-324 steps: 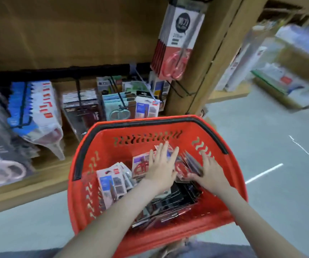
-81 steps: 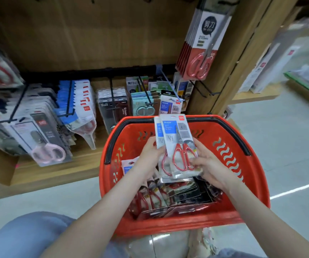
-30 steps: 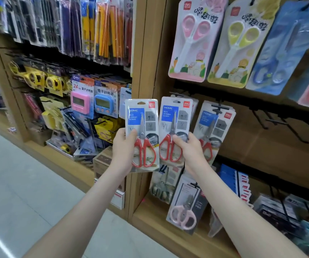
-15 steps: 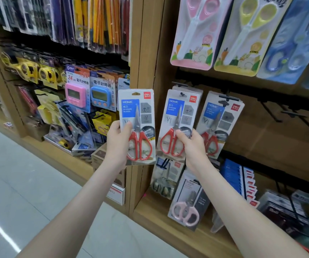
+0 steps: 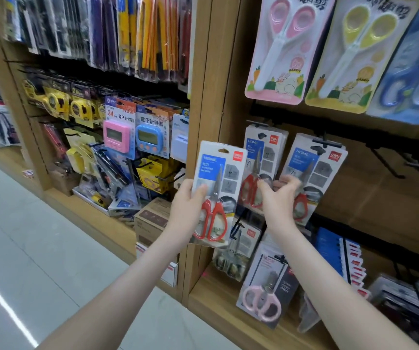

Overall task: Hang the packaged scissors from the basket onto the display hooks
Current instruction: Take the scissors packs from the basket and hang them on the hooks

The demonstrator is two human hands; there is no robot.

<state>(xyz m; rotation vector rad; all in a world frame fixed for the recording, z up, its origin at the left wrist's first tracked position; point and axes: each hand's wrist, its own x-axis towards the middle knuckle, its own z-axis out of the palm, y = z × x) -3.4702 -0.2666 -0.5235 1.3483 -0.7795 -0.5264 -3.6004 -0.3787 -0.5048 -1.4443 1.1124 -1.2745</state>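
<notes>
My left hand [image 5: 187, 207] grips a packaged pair of red-handled scissors [image 5: 216, 190] by its left edge and holds it upright in front of the wooden post. A second matching pack [image 5: 262, 160] hangs on a black display hook [image 5: 260, 125] just to the right. My right hand [image 5: 278, 200] is at that pack's lower right. Its thumb touches the pack's front and its blurred fingers spread across a third hanging pack [image 5: 314, 170]. The basket is out of view.
Two bare black hooks [image 5: 390, 170] stick out at the right of the same rail. Large children's scissors packs [image 5: 279, 49] hang above, and pink-handled scissors [image 5: 264, 296] hang below. Timers [image 5: 116, 135] and tape measures fill the bay on the left.
The pack in my right hand has gone up onto the hook and now hangs there. My right hand's fingers have loosened from it. The left hand still holds its pack.
</notes>
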